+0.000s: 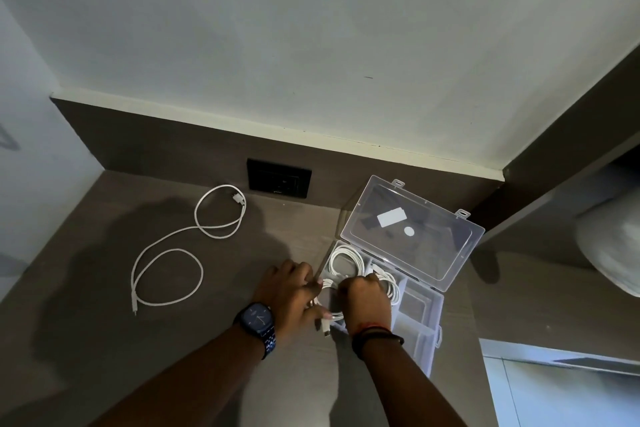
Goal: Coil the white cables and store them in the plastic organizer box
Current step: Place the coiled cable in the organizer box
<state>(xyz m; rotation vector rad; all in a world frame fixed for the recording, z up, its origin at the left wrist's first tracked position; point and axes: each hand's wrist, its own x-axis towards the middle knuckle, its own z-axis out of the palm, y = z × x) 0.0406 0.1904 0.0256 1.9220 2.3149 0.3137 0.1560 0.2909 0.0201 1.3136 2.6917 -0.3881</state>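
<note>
A clear plastic organizer box [427,333] stands open on the brown counter, its lid [412,230] tilted back. A coiled white cable [346,262] lies in its far left compartment. My left hand [291,291] and my right hand [367,298] both grip another coiled white cable [329,317] over the box's near left corner; its plug end sticks out below my left thumb. More white loops [393,286] show just right of my right hand. A loose white cable [180,253] lies uncoiled on the counter to the left.
A black wall socket plate [278,178] sits on the back panel behind the counter. A dark shelf edge and a pale rounded object [609,246] are at the right. The counter's right edge [479,343] runs beside the box.
</note>
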